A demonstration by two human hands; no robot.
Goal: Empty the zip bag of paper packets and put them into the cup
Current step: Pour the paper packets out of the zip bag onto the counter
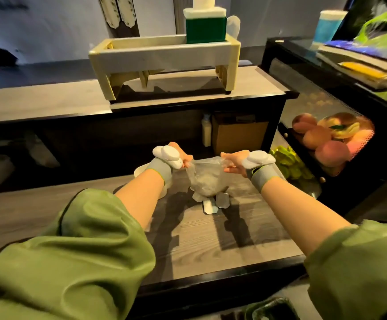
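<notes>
A clear zip bag (207, 179) hangs upside down above the wooden table (234, 239), still bulging with pale paper packets. My left hand (181, 158) pinches its upper left corner and my right hand (234, 162) pinches its upper right corner. Three paper packets (211, 202) lie on the table right under the bag's mouth. A white cup (141, 170) stands behind my left wrist, mostly hidden by it.
A cream wooden stand (162, 56) with a green-and-white box sits on the raised counter behind. A dark display case (326, 135) with peaches and green fruit stands to the right. A cardboard box (238, 135) sits under the counter.
</notes>
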